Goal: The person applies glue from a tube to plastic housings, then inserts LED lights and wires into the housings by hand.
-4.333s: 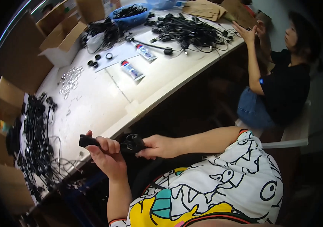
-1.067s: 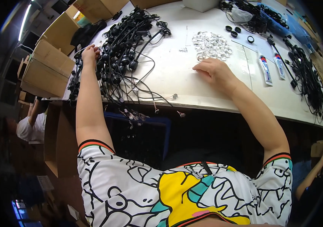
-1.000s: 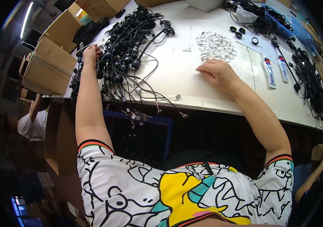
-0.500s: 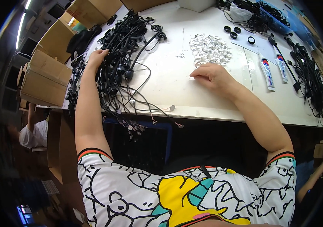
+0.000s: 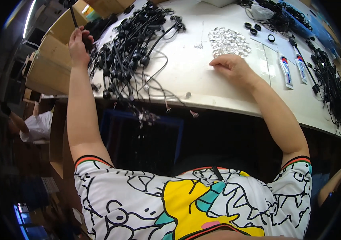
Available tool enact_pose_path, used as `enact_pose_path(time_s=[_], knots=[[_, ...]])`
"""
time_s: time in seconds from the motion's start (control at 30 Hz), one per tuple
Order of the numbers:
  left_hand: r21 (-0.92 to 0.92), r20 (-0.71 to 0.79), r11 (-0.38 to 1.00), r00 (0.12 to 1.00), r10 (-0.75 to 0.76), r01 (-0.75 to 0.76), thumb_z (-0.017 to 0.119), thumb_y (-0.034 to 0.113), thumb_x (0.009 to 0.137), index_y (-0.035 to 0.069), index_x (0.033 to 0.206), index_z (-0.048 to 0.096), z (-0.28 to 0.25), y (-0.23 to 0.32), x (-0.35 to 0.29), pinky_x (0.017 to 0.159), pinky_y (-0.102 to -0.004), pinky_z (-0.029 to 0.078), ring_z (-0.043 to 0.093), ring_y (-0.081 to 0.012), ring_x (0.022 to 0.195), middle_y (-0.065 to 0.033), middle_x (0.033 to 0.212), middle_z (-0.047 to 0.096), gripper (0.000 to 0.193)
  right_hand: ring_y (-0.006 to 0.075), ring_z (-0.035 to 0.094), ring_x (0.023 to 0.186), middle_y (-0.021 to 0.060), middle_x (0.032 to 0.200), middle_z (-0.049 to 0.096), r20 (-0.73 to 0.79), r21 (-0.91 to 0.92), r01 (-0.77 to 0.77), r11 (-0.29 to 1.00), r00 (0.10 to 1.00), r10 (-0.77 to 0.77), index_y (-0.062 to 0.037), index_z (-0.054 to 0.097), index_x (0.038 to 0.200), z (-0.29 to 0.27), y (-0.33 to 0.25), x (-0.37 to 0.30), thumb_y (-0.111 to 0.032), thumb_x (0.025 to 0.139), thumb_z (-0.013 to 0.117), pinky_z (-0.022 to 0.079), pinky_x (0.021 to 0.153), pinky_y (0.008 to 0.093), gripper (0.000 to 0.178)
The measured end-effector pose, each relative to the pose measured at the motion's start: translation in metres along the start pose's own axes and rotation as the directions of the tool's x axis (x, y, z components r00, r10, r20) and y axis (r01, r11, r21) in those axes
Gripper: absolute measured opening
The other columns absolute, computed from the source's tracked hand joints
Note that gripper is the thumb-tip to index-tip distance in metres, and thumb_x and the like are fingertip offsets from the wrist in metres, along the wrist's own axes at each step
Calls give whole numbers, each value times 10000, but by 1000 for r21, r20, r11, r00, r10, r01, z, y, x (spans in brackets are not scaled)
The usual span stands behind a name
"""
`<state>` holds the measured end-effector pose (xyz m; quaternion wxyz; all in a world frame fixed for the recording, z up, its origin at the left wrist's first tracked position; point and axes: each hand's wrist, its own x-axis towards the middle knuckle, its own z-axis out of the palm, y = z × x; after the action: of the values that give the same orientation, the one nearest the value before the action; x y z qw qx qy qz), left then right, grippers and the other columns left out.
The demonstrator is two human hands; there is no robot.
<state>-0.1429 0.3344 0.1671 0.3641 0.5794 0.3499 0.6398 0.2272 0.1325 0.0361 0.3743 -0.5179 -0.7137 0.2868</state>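
Note:
My left hand [image 5: 79, 46] is raised at the left by the cardboard boxes, its fingers closed round a black cable [image 5: 73, 15] that runs upward from it. A dark part shows beside the fingers. To its right, a big tangled heap of black cables [image 5: 128, 44] with round black fittings lies on the table; thin wire ends with small pieces hang over the front edge. My right hand [image 5: 236, 70] rests on the table, fingers curled together, just in front of a cluster of clear round lenses [image 5: 229, 41]. Whether anything is inside its fingers is hidden.
Two tubes [image 5: 286, 72] lie at the right, beside another bundle of black cables [image 5: 327, 82]. Several black rings [image 5: 254, 31] sit behind them. Open cardboard boxes [image 5: 50, 66] border the table's left side. Other people are partly visible at both sides.
My left hand has lifted away from the cable heap, up and to the left, with a black cable in it. My right hand stays by the lenses; the view has shifted slightly.

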Motion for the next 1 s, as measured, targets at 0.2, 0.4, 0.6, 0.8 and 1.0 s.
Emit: enact_pose_path(time_s=[0.2, 0.4, 0.6, 0.8, 1.0], knots=[[-26, 382, 991, 917, -115, 135, 476, 250, 882, -4, 1021, 520, -25, 75, -48, 486, -191, 337, 396, -71, 533, 17, 623, 402, 293, 199, 557, 915, 96, 1030, 570, -367, -290, 400, 869, 793, -487, -57, 539, 1069, -9, -15, -7, -53, 762, 608, 462, 785, 259, 314], [471, 740, 876, 586, -330, -102, 470, 136, 874, -15, 988, 553, 0, 118, -140, 429, -155, 317, 388, -23, 474, -8, 716, 535, 207, 235, 373, 1185, 99, 1265, 414, -218, -653, 522, 548, 564, -797, -83, 407, 1240, -17, -117, -44, -363, 742, 634, 310, 983, 364, 614], [510, 859, 823, 208, -469, -252, 550, 97, 819, -11, 898, 586, 42, 130, -204, 447, -167, 370, 451, -41, 494, -1, 614, 523, 138, 226, 545, 652, 90, 726, 550, 78, -397, 377, 837, 922, -379, -30, 570, 850, 41, -130, -95, -125, 709, 648, 428, 570, 300, 187], [-148, 475, 989, 877, 77, -7, 339, 343, 919, 17, 735, 531, 6, 73, -262, 539, -203, 387, 491, -116, 578, -76, 652, 524, 422, 214, 477, 560, 99, 633, 490, -110, -8, 49, 999, 993, -50, -2, 563, 767, 68, -79, -150, -101, 782, 578, 380, 513, 271, 101], [-578, 356, 645, 866, -351, 499, 298, 609, 808, 63, 1143, 415, 74, 19, -335, 848, -383, 409, 549, -236, 917, -121, 961, 571, 650, 95, 475, 552, 43, 645, 508, 20, 225, -24, 974, 1000, 20, 17, 567, 764, 76, -63, -169, -111, 818, 521, 385, 513, 208, 146]])
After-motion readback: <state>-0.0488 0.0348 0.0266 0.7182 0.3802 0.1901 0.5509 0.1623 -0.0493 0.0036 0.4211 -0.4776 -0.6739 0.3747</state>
